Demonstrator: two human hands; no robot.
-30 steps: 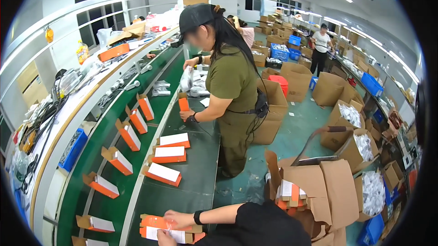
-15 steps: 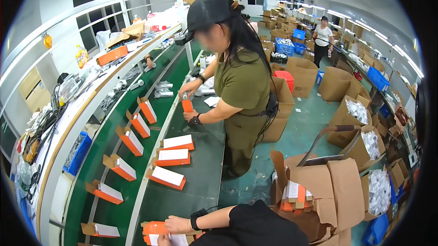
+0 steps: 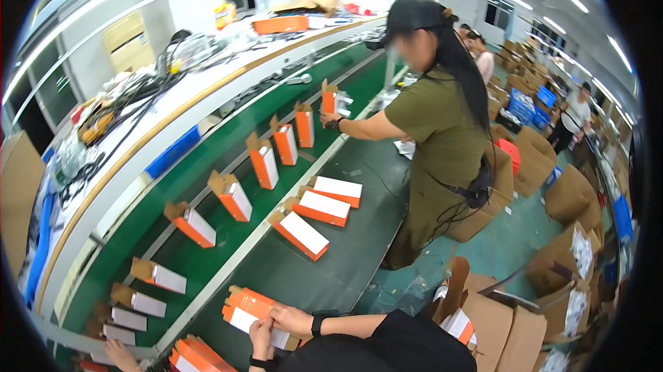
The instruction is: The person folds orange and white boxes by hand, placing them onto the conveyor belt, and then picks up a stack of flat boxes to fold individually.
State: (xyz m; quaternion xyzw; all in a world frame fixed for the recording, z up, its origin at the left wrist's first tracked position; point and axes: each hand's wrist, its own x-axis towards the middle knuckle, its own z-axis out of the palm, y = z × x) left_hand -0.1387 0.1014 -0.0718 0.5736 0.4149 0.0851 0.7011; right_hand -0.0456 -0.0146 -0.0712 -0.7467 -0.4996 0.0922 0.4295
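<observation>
On the green belt (image 3: 207, 234) I count eight open orange-and-white boxes standing in a row, from the farthest (image 3: 329, 99) to the nearest (image 3: 119, 334). Three closed boxes lie flat on the dark worktop (image 3: 359, 234): (image 3: 337, 190), (image 3: 320, 208), (image 3: 300, 235). My left hand (image 3: 261, 335) and right hand (image 3: 290, 318) hold one box (image 3: 252, 310). One stack of flat boxes (image 3: 197, 358) lies beside them. Three other people are in view: (image 3: 442, 130), (image 3: 480, 51), (image 3: 573, 120).
</observation>
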